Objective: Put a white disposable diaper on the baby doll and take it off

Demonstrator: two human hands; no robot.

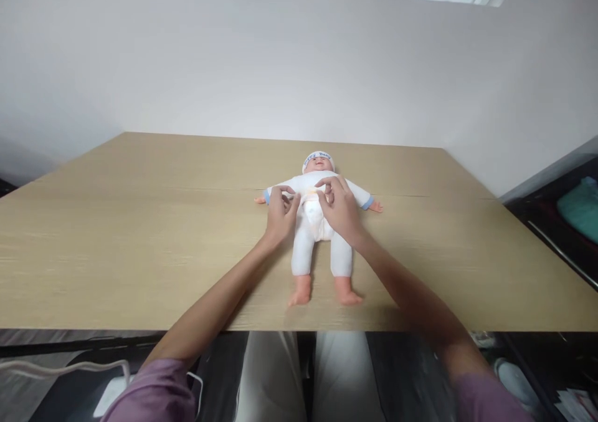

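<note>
A baby doll (301, 257) in white clothes with blue cuffs lies face up, its arms spread and its feet towards me. Around its hips is a white diaper (314, 217), worn over the clothes. At the doll's left-of-picture waist, my left hand (281, 213) is closed in a pinch on the diaper's upper edge. My right hand (342, 209) pinches the diaper's waistband on the other side, curled fingers above the thumb. The exact spots between the fingertips are partly hidden. A white headband (318, 156) with blue lettering circles the doll's head.
The doll lies on a wide wood-coloured table (140, 235), its feet near the front edge. Behind the table stands a pale wall (280, 67). A dark shelf with green cloth (582, 207) is at the right. Below left runs a white cable (70, 367).
</note>
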